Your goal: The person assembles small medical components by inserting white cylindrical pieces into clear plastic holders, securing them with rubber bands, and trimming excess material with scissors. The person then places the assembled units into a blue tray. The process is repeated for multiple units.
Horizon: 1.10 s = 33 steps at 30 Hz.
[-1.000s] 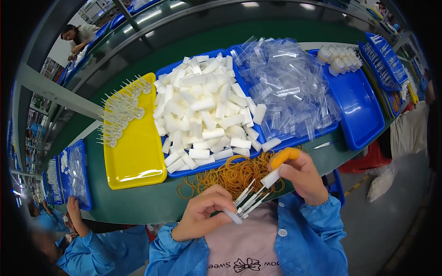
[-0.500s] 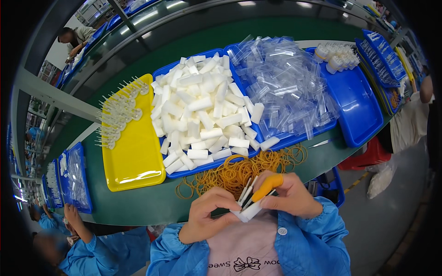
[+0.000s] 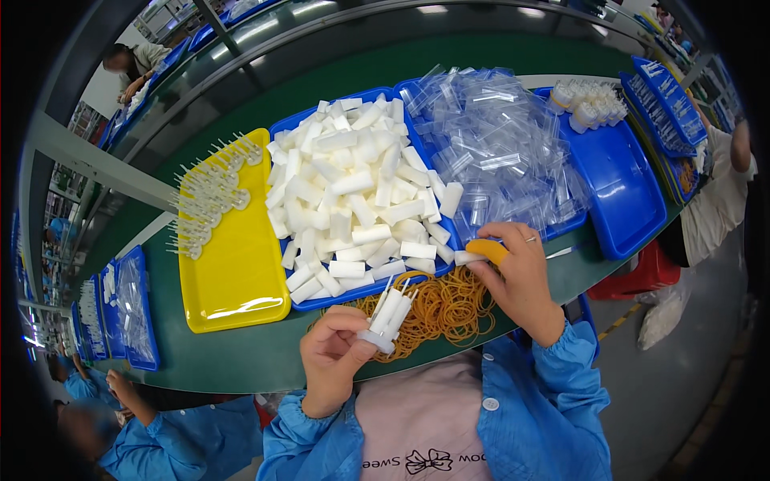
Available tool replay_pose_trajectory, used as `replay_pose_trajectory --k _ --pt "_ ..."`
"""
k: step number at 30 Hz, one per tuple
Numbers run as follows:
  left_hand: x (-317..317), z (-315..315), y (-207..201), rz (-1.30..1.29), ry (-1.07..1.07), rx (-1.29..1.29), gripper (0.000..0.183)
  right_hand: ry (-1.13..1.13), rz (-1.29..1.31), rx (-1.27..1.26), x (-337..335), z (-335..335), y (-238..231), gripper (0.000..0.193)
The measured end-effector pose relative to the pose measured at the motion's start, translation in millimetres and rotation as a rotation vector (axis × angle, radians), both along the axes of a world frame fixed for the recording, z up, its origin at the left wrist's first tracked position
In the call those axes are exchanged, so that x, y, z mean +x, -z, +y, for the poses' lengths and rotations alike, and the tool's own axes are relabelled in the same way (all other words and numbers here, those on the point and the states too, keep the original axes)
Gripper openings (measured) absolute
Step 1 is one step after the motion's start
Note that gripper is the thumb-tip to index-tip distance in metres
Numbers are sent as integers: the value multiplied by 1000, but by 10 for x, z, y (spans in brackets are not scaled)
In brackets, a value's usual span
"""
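Observation:
My left hand (image 3: 333, 345) is closed on a white plastic holder (image 3: 380, 340), gripping it by its round base. Thin white prongs rise from the base, and white foam pieces (image 3: 391, 311) stand upright between them. Over by the front edge of the middle trays, my right hand (image 3: 517, 276) pinches a single white foam block (image 3: 468, 257) between thumb and finger. That hand wears an orange finger cot (image 3: 488, 250). Foam blocks (image 3: 345, 184) are heaped in a blue tray just beyond my hands. Orange rubber bands (image 3: 449, 313) lie in a loose pile between my hands.
A yellow tray (image 3: 233, 280) on the left carries rows of pronged holders (image 3: 208, 196). Clear plastic sleeves (image 3: 489, 144) fill another blue tray. At right, a blue tray (image 3: 622, 184) has foam-filled assemblies (image 3: 589, 104) at its far end. A co-worker in a blue sleeve (image 3: 192, 433) sits at left.
My hands have come apart. The right one moved up and right and took hold of the foam block at the tray edge. The left one lowered leftward, keeping the holder, now upright.

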<state>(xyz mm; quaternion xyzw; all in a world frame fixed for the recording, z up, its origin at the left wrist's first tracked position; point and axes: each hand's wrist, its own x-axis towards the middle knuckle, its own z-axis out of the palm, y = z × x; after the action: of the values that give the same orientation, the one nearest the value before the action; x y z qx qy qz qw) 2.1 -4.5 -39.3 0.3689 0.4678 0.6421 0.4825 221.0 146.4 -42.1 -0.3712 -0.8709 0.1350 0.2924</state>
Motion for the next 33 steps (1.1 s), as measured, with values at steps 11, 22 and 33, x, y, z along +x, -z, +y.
replay_pose_trajectory --k 11,22,33 --pt "-11 -45 -33 134 168 150 14 -256 856 -1143 65 -143 -116 23" --pt "42 4 -83 279 195 60 16 -226 940 -1261 -64 -297 -75 37" --pt "21 62 -115 365 298 89 12 -282 795 -1189 -54 -260 -123 23"
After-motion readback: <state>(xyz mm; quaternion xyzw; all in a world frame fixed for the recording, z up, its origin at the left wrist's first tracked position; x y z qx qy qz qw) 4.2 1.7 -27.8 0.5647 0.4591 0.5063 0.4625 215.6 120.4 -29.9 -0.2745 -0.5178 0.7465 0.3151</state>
